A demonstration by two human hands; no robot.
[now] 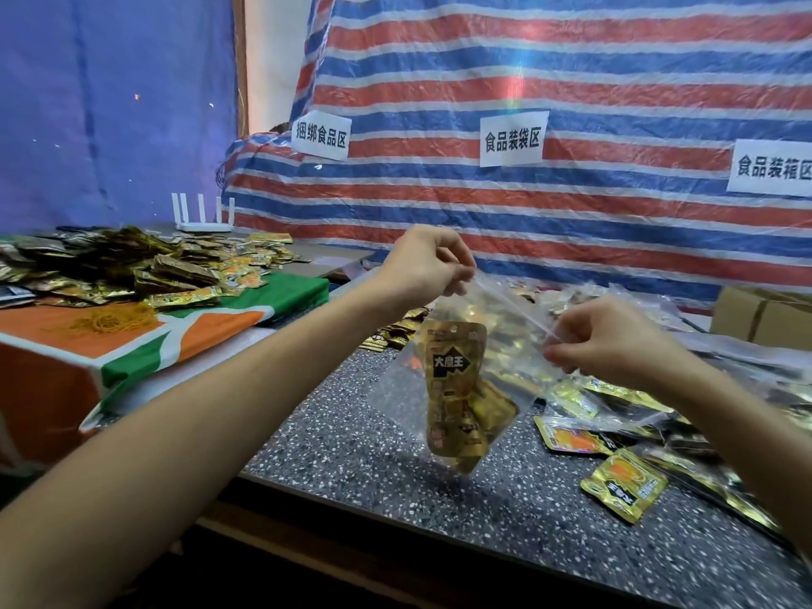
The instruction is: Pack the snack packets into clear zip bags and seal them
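A clear zip bag [509,345] hangs in the air above the speckled countertop [351,432]. My left hand [428,261] pinches the bag's top edge at its left end. My right hand [602,340] pinches the same edge at its right end. Inside the bag sit gold snack packets [457,389] with black labels, sunk toward the bottom corner. Loose gold packets [624,483] lie on the counter at the right, below my right forearm.
A large heap of snack packets [132,265] covers the orange, green and white cloth [184,340] on the left, beside yellow rubber bands [105,320]. A cardboard box [764,316] stands at the far right. A striped tarp with paper signs [512,138] hangs behind.
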